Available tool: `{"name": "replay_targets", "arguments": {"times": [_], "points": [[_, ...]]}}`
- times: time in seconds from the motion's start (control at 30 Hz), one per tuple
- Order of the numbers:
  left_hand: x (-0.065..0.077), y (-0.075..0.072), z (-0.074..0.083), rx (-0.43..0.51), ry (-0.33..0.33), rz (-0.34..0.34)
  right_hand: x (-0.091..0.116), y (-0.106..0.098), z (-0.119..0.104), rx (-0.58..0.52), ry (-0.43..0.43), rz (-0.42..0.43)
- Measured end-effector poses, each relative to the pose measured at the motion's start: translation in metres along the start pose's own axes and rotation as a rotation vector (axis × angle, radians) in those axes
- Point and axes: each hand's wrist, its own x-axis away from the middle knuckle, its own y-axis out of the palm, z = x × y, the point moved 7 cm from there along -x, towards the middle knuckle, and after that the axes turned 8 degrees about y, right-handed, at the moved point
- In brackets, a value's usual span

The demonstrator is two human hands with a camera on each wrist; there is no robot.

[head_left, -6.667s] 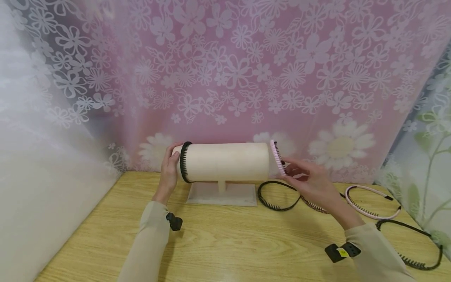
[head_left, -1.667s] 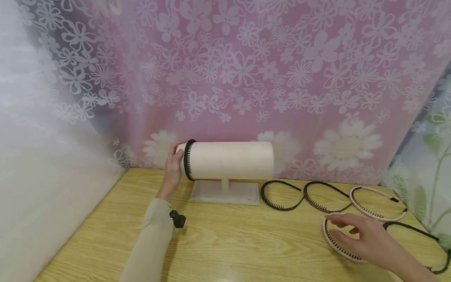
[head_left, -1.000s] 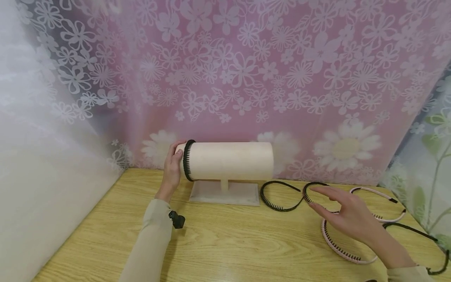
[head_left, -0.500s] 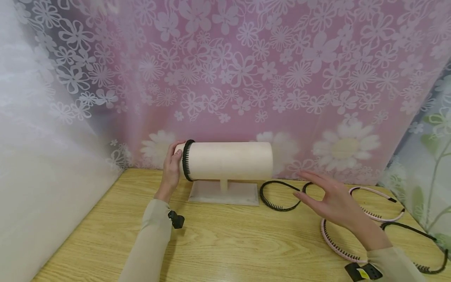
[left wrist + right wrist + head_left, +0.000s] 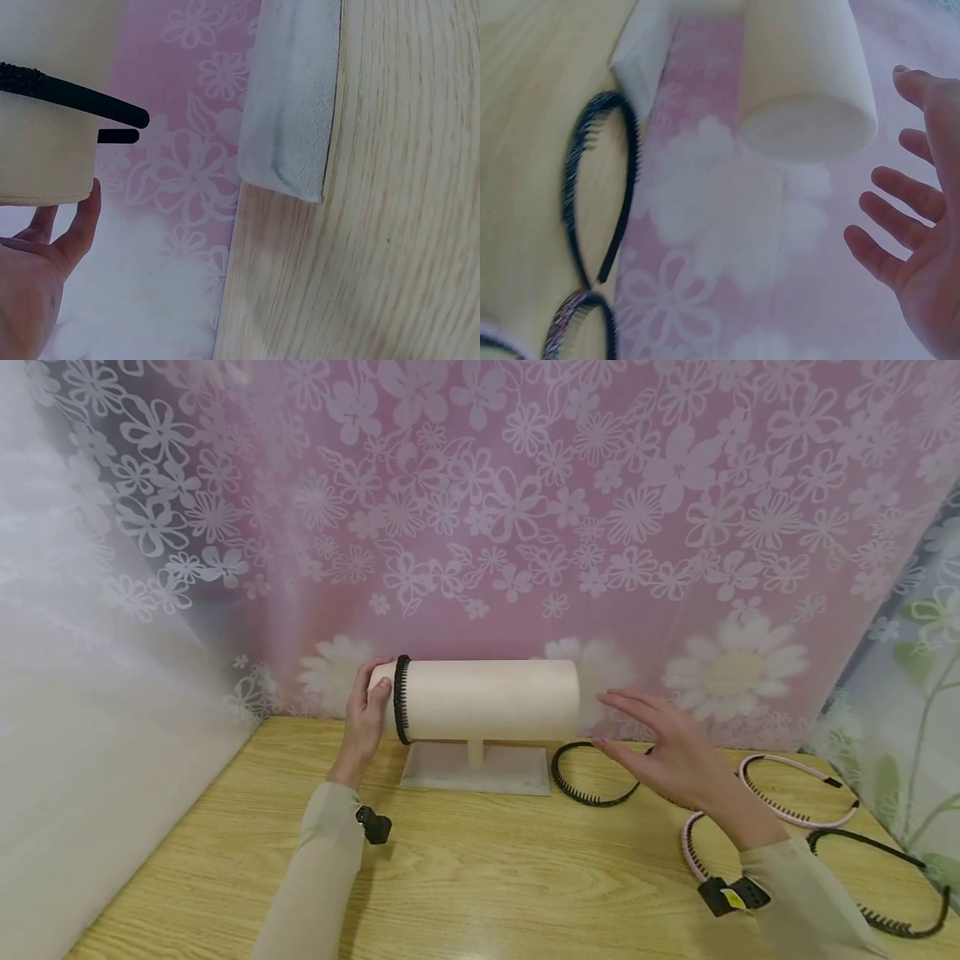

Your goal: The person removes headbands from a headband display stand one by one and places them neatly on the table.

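Observation:
A cream, padded headband stand point(image 5: 487, 700), shaped like a horizontal roll on a post, is in the middle of the head view. My left hand point(image 5: 363, 718) grips its left end, thumb in front. Just beside that thumb, a black toothed headband point(image 5: 402, 700) sits around the roll; its two free tips show in the left wrist view. My right hand point(image 5: 678, 756) hovers off the roll's right end, holding nothing. In the right wrist view its fingers point(image 5: 904, 191) are spread and apart from the roll.
On the wooden table point(image 5: 465, 877) lie a black headband point(image 5: 581, 797), a patterned headband point(image 5: 564, 311) mostly behind my right hand, a pink headband point(image 5: 690, 852) partly under my right wrist, another pink one point(image 5: 787, 760) and a black one point(image 5: 903, 931). A flowered curtain point(image 5: 487, 510) hangs behind.
The pink headband held at the roll's right end earlier now lies on the table. My right hand has let go of it and moved up and left toward the roll. The left hand keeps its grip.

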Motion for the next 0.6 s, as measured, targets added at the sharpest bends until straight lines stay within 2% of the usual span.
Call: {"name": "replay_targets", "arguments": {"times": [0.17, 0.37, 0.6], "points": [[0.001, 0.0, 0.0, 0.0, -0.02, 0.004, -0.022, 0.005, -0.015, -0.051, -0.072, 0.037], [0.0, 0.001, -0.001, 0.009, -0.058, -0.013, -0.041, 0.013, -0.028, -0.085, -0.118, 0.05], [-0.001, 0.002, -0.001, 0.037, -0.049, -0.012, -0.059, 0.026, -0.038, -0.109, -0.165, 0.042]]}}
